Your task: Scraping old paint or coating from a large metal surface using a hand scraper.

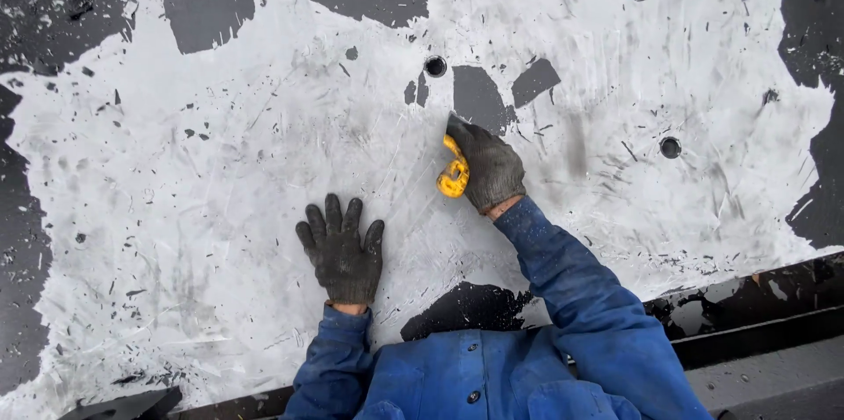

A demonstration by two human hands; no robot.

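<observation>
Blue sleeves [563, 297] lead to right hand [489, 165] fingers gripping yellow scraper [454, 172] pointing up-away; left hand [341, 248] fingers splayed flat.

A broad, flat panel [220, 165] fills almost the whole view. Most of its face is bare and pale grey-white, crossed with fine scratches and smudges, while dark black coating [53, 24] remains along the far edge, down the left edge and in the far right corner. Small black flecks lie scattered over the pale area. Two round holes pierce the panel: one hole [435, 65] near the far middle, another hole [670, 147] toward the right edge. Two dark rectangular patches [479, 94] sit just beside the first hole, and an irregular black patch [466, 307] lies by the near edge. A dark raised rail [756, 332] borders the near right corner. The light is even and soft.
</observation>
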